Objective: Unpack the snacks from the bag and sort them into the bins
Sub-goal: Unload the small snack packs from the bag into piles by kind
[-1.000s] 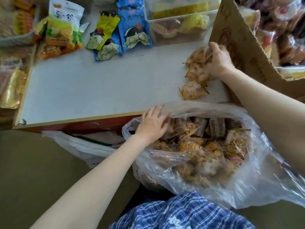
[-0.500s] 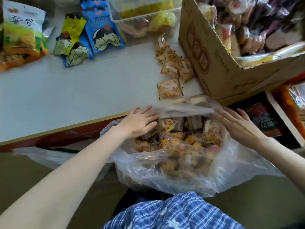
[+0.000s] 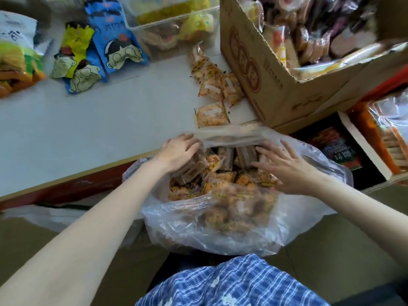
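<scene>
Bag (image 3: 220, 226): holding packets (image 3: 223, 180), sitting against the tabletop (image 3: 99, 129) edge. Left hand (image 3: 178, 151) resting loosely curled on packets; right hand (image 3: 284, 166) spreading flat over them. Bin (image 3: 176, 25), box (image 3: 276, 85) flanking six loose packets (image 3: 212, 115).

Right hand (image 3: 284, 166) — now in bag (image 3: 220, 217) (formerly table)
</scene>
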